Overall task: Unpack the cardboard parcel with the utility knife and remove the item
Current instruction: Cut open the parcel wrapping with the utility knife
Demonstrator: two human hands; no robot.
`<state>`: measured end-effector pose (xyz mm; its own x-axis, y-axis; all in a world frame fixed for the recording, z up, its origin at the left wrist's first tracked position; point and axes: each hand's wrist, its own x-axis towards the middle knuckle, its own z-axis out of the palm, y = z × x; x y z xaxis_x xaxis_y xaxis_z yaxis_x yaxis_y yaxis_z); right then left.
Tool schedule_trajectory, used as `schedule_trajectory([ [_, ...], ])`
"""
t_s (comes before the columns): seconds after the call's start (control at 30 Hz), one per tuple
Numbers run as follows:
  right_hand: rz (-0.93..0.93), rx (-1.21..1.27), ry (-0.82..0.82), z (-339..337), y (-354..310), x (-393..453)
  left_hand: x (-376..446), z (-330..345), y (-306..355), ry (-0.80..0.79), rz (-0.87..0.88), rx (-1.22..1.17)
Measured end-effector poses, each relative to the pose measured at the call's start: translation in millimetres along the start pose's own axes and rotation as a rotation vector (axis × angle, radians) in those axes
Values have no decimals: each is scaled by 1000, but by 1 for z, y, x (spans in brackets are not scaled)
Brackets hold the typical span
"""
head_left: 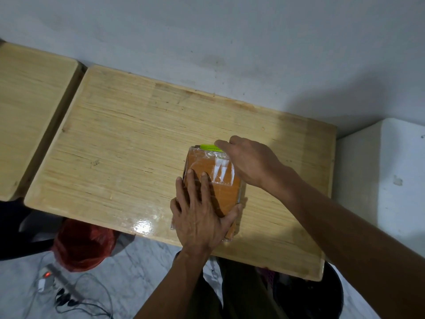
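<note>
The cardboard parcel (224, 192) is an orange-brown box wrapped in clear tape with a white label, lying on the wooden table (128, 157) right of centre. My left hand (199, 215) lies flat on the parcel's near end, fingers spread, thumb hooked round its right edge. My right hand (249, 160) is at the parcel's far right corner, closed on a bright green utility knife (209, 147) that lies along the parcel's far edge. The blade is hidden.
A second wooden table (30, 107) stands to the left across a narrow gap. A white block (388, 176) is on the right, the wall behind. On the floor are a red plastic bag (84, 245), a power strip with cables (57, 284) and a dark bin (308, 293).
</note>
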<state>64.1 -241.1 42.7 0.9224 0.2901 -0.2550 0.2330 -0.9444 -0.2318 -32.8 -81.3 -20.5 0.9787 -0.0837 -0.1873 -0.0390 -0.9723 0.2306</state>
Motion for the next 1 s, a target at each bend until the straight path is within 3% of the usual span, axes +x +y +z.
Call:
schedule_trajectory([
  [1.0, 31, -218, 5, -13, -6, -9, -1, 0, 3, -23, -19, 8],
])
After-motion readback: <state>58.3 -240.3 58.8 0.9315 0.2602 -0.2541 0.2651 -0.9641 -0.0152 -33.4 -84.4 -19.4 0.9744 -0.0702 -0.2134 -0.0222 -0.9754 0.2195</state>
